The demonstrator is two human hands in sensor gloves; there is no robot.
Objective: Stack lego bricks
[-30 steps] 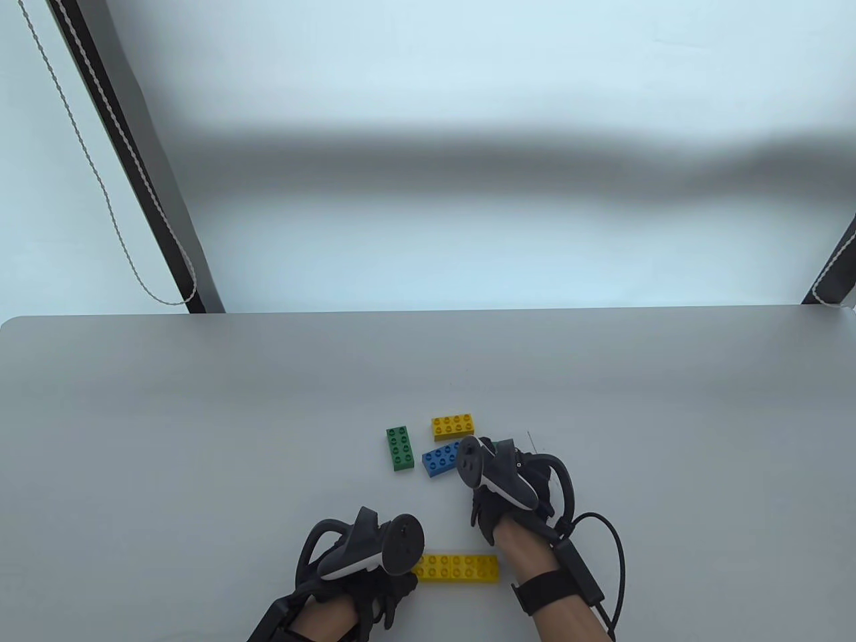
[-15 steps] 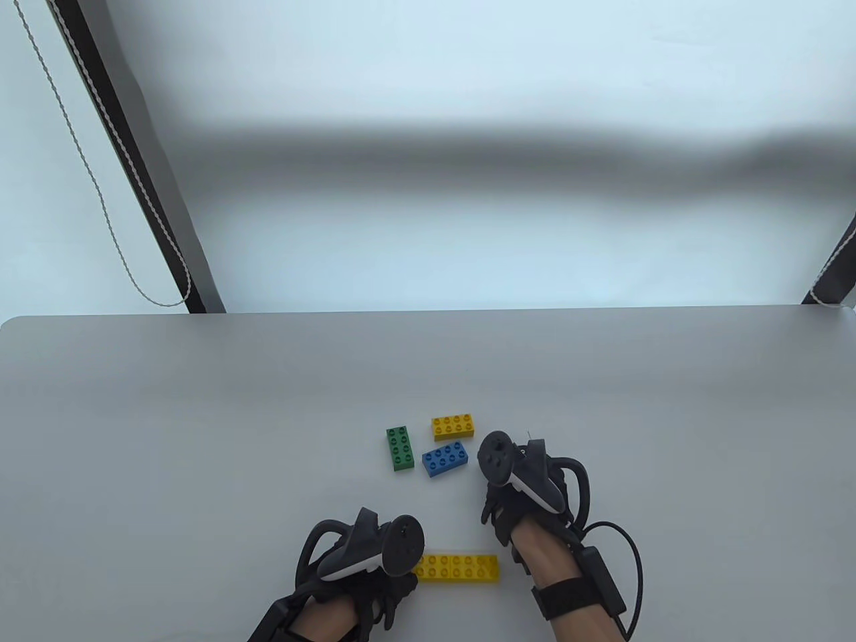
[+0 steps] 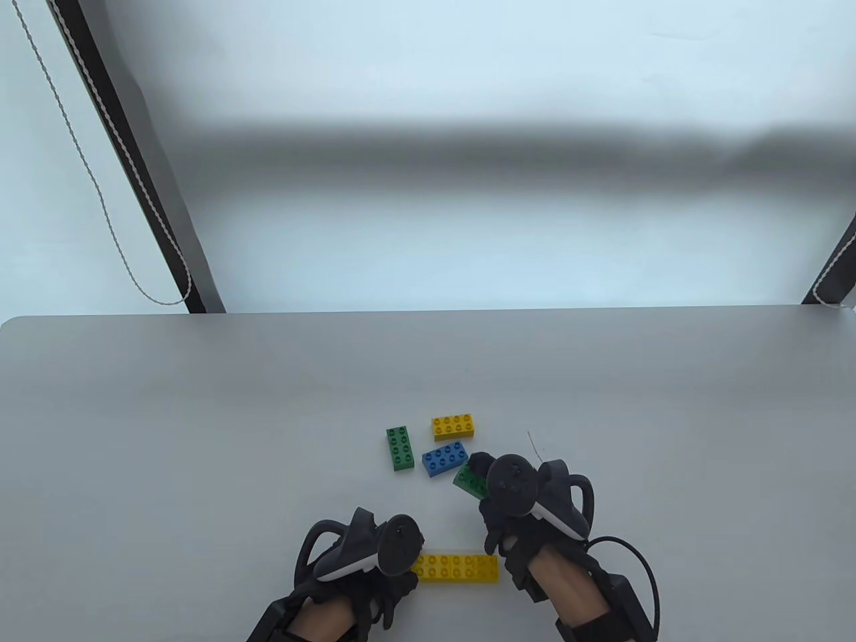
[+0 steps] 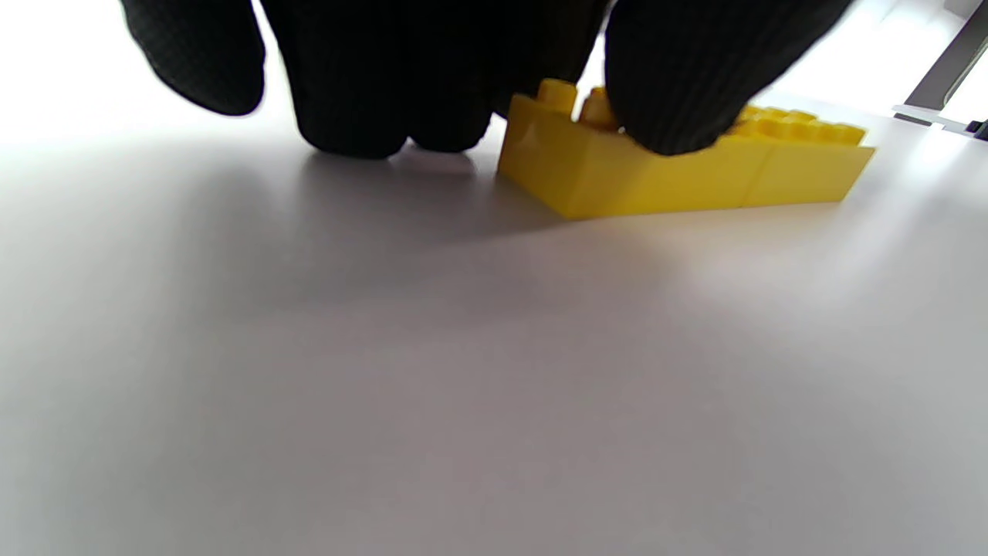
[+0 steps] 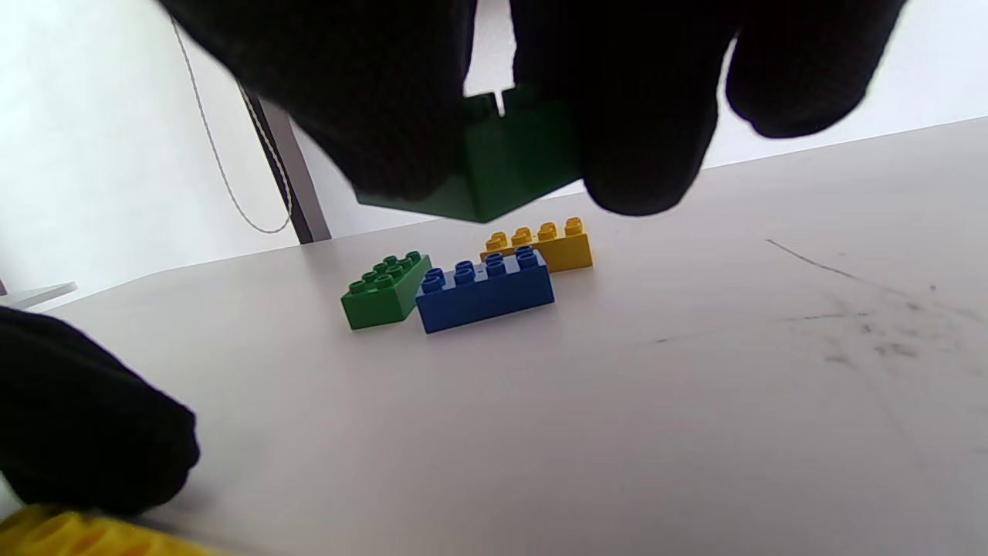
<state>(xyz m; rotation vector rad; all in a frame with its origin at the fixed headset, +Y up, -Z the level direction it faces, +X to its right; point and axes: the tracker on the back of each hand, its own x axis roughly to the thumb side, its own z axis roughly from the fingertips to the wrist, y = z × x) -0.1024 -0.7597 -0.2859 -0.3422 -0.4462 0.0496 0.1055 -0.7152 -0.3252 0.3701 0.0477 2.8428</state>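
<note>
My right hand [image 3: 495, 498] pinches a green brick [image 3: 470, 480] and holds it above the table, just right of the blue brick [image 3: 445, 459]. In the right wrist view the green brick [image 5: 502, 166] hangs between my fingertips [image 5: 641, 139], over the loose bricks. My left hand [image 3: 391, 578] rests at the left end of a long yellow brick [image 3: 458, 568] that lies flat near the front edge. In the left wrist view one finger [image 4: 671, 93] presses on the studs of the yellow brick [image 4: 695, 177]; the other fingers touch the table beside it.
Three loose bricks lie together on the grey table [image 3: 200, 435]: a green one [image 3: 400, 449], the blue one and a short yellow one [image 3: 453, 426]. They also show in the right wrist view: green [image 5: 384, 292], blue [image 5: 485, 293], yellow [image 5: 552, 241].
My right hand has drawn back toward the front and to the right, and a green brick now shows in its fingers, off the table. My left hand and the long yellow brick have not moved.
</note>
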